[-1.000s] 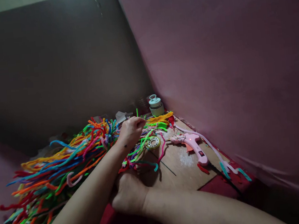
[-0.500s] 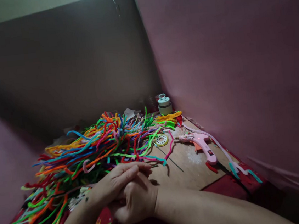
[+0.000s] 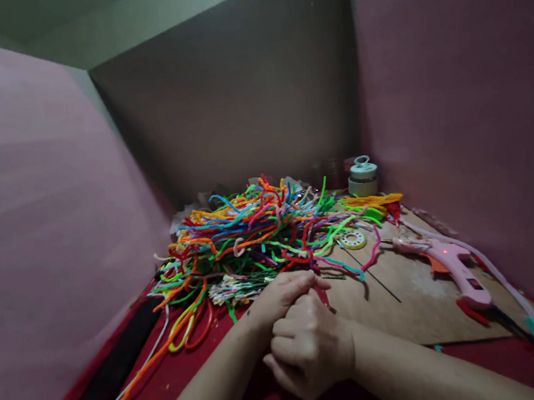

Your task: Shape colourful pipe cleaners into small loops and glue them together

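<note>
My left hand (image 3: pixel 289 293) and my right hand (image 3: pixel 313 341) are clasped together low in the middle. The right hand's fingers are curled into the left palm, while the left hand's fingers lie over the right knuckles. No object shows between them; the inside of the clasp is hidden. Just behind the hands rests a bundle of thin stems with pale tips (image 3: pixel 233 289). Beyond it spreads a large tangled heap of colourful pipe cleaners (image 3: pixel 246 227). A pink and a turquoise pipe cleaner (image 3: pixel 343 265) lie joined on the board to the right.
A pink glue gun (image 3: pixel 450 263) with a lit red light lies on the wooden board (image 3: pixel 404 325). Near it are a yellow-rimmed disc (image 3: pixel 352 239) and a thin dark rod (image 3: pixel 375 281). A pale green lidded container (image 3: pixel 363 180) stands behind. A black flat object (image 3: pixel 121 355) lies left on red cloth.
The view has turned to the left, so the heap, board and glue gun appear farther right. My hands stay clasped, with the right hand's curled fingers showing more clearly.
</note>
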